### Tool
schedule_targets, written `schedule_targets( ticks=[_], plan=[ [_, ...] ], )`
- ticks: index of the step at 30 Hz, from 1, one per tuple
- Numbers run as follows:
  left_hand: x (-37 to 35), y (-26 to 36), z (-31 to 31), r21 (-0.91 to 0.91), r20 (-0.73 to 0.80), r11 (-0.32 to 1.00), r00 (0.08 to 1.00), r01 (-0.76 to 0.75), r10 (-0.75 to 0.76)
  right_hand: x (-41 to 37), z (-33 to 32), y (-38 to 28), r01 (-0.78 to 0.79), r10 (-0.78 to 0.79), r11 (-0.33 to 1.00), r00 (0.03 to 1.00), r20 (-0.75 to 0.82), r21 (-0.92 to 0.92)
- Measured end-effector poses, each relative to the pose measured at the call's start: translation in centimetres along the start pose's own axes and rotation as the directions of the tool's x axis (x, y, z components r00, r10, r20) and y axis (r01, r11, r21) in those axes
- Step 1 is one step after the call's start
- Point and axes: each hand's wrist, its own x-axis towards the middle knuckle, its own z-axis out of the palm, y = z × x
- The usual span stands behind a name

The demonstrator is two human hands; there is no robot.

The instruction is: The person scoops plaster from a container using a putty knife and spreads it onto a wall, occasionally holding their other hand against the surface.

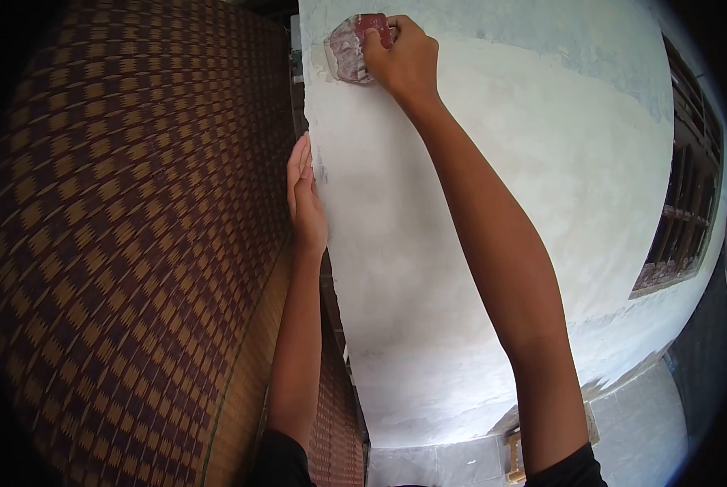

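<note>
My right hand (404,61) reaches up to the top of a white plastered wall (412,211). Its thumb and fingers are closed round a flat, dark red, white-smeared pad (351,50), which lies against the wall close to its left edge. Lower down, my left hand (306,199) rests along that same vertical edge, fingers stretched upward and holding nothing. The wall's surface is patchy, with smoother white in the middle and bluish-grey areas near the top.
A brown and tan woven mat panel (136,203) stands close on the left, with a narrow dark gap beside the wall. At the right is a barred wooden window (684,183). Grey floor tiles (639,422) and a small wooden piece (514,457) show below.
</note>
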Motion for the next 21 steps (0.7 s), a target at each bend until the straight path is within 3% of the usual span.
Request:
schedule_targets(
  ticks=[2, 5, 6, 7, 9, 12, 15, 16, 19, 20, 21],
  plan=[
    [0.0, 0.4, 0.1, 0.008, -0.002, 1.0, 1.0, 0.001, -0.001, 0.6, -1.0, 0.1, -0.08, 0.087, 0.995, 0.99, -0.113, 0.064],
    [-0.2, 0.8, 1.0, 0.04, -0.072, 0.999, 0.997, 0.024, -0.021, 0.0, -0.9, -1.4, -0.071, 0.084, 0.973, 0.995, -0.051, 0.22],
    [0.0, 0.4, 0.4, 0.026, -0.036, 1.0, 0.999, 0.007, -0.006, -0.3, -0.2, -1.6, -0.069, 0.066, 0.976, 0.998, 0.023, 0.207],
    [0.0, 0.1, 0.0, 0.011, 0.0, 1.0, 1.0, -0.01, 0.01, -0.6, 0.7, -1.2, 0.06, -0.064, 0.989, 0.998, 0.023, 0.133],
    [0.1, 0.1, -0.1, -0.007, 0.005, 1.0, 1.0, -0.005, 0.005, -0.5, 1.0, -0.7, 0.038, -0.039, 0.998, 0.999, 0.015, 0.046],
    [0.2, 0.0, -0.5, -0.011, -0.001, 1.0, 1.0, 0.0, 0.0, -0.1, 0.0, -0.5, -0.006, 0.031, 0.978, 0.992, -0.119, 0.208],
    [0.1, 0.0, -0.2, 0.0, -0.006, 1.0, 1.0, 0.0, 0.0, -0.7, 0.8, -1.2, 0.033, -0.03, 0.971, 0.999, -0.014, 0.238],
    [0.1, 0.1, -0.1, 0.002, -0.01, 1.0, 1.0, -0.007, 0.007, -0.7, 1.6, -0.6, 0.126, -0.128, 0.985, 0.992, 0.004, 0.117],
    [0.0, 0.3, -0.1, -0.008, -0.03, 1.0, 0.999, 0.014, -0.014, 0.0, 1.5, 0.4, 0.097, -0.092, 0.994, 0.989, -0.117, 0.042],
    [-0.1, 0.4, 0.0, -0.003, -0.035, 1.0, 0.999, 0.013, -0.013, 0.1, 0.8, -0.4, -0.001, 0.01, 0.997, 0.993, -0.119, 0.08],
    [-0.1, 0.6, 0.4, 0.017, -0.041, 1.0, 0.999, -0.002, 0.003, 0.0, 0.6, -1.2, 0.002, 0.008, 0.996, 0.993, -0.115, 0.086]
  ],
)
